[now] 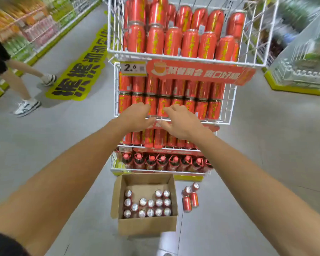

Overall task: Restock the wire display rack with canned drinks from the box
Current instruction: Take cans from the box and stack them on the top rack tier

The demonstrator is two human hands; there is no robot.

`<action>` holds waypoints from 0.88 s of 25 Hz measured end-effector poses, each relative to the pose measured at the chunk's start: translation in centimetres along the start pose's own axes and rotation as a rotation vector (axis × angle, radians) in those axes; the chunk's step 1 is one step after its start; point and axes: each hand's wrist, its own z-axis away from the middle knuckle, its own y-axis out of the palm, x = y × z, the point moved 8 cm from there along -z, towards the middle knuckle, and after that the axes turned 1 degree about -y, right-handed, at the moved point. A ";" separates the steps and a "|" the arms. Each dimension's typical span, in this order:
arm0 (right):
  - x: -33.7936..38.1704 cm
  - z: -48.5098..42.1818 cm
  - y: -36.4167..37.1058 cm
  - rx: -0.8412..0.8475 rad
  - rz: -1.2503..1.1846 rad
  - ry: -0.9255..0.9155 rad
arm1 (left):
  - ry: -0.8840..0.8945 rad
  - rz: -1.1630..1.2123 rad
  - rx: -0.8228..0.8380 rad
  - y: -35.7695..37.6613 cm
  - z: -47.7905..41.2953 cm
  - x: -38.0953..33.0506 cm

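At the aisle's centre stands the white wire display rack [227, 100], its tiers packed with red cans, the second tier [171, 100] stacked two high behind a low front wire. Below on the floor sits the cardboard box [146, 224], still roughly half full, with four loose cans [190, 197] just beside it. Both the left hand [137, 115] and the right hand [179, 120] reach that tier's front row, fingers spread, grasping nothing. A careless nudge could topple stacked cans; the loose ones look easy to kick.
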 end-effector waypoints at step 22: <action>-15.8 3.4 89.5 0.540 -0.067 0.140 | -0.390 0.023 0.360 82.3 4.2 35.5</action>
